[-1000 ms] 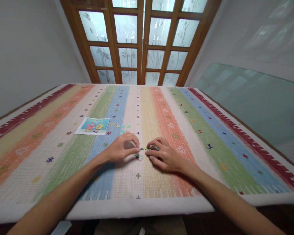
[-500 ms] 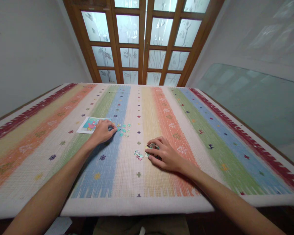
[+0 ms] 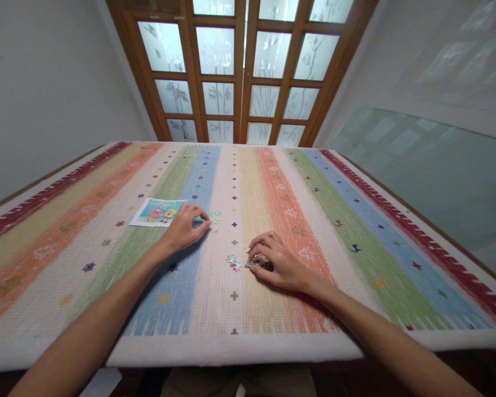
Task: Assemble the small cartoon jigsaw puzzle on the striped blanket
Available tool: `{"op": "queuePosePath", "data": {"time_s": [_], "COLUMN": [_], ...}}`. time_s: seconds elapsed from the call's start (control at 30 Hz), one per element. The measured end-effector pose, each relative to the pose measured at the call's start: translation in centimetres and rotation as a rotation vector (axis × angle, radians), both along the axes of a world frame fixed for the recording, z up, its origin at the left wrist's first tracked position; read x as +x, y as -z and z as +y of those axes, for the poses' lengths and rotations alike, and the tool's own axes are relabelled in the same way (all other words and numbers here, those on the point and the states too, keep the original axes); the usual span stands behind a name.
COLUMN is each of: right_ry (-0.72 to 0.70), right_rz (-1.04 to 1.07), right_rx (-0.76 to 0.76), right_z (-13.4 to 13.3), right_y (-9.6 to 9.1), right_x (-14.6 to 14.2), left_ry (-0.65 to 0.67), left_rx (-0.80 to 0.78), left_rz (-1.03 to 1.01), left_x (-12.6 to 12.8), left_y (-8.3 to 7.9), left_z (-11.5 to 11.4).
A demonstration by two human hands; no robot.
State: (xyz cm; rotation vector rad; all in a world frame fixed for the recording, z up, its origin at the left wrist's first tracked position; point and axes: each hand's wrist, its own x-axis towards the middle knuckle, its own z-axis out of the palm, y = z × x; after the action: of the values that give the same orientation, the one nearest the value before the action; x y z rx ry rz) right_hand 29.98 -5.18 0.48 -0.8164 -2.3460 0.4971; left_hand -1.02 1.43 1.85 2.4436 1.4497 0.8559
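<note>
My left hand (image 3: 189,225) is over the left side of a small group of teal jigsaw pieces (image 3: 217,212). Its thumb and index fingertip come together in a pinch at a jigsaw piece, mostly hidden by the fingers. My right hand (image 3: 275,259) rests on the cloth, its curled fingers cupped round a heap of mixed jigsaw pieces (image 3: 259,258); bits of colour show between them. Just left of that hand lies a smaller loose cluster of pieces (image 3: 233,262). Behind my left hand is a picture card (image 3: 151,210) with a pink and a yellow cartoon figure, partly covered by the fingers.
A striped tablecloth (image 3: 235,309) with small printed motifs covers the big table. Beyond its far edge stand wooden doors (image 3: 240,77) with frosted panes. A pale glass panel (image 3: 430,165) leans along the right wall.
My left hand has shifted right, from beside the card to over the teal pieces, uncovering more of the card. My right hand stays put, its fingers slightly shifted on the heap.
</note>
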Motion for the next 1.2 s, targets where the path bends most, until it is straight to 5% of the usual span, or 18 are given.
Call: {"op": "queuePosePath", "data": {"time_s": [0.27,0.57,0.77,0.93,1.2], "right_ry": [-0.024,-0.042,-0.014,-0.008,0.021], "right_rz": [0.025,0.024,-0.020,-0.053,-0.106], "right_rx": [-0.018,0.028,0.017,0.039,0.074], "right_z": [0.0,0.2,0.2,0.3,0.2], "right_y": [-0.3,0.0,0.3,0.3,-0.1], "right_x": [0.0,0.0,0.1,0.2,0.2], "left_ry": [0.455,0.482,0.463,0.326,0.072], "left_rx": [-0.178,-0.215,-0.225,-0.178,-0.173], "left_rz": [-0.039,-0.086,-0.055,0.033,0.167], "left_x": [5.5,7.6,5.7,1.2,-4.4], "left_y": [-0.3,0.4,-0.8,-2.3,-0.9], "left_z": [-4.5,-6.3,-4.8,-1.9,1.4]}}
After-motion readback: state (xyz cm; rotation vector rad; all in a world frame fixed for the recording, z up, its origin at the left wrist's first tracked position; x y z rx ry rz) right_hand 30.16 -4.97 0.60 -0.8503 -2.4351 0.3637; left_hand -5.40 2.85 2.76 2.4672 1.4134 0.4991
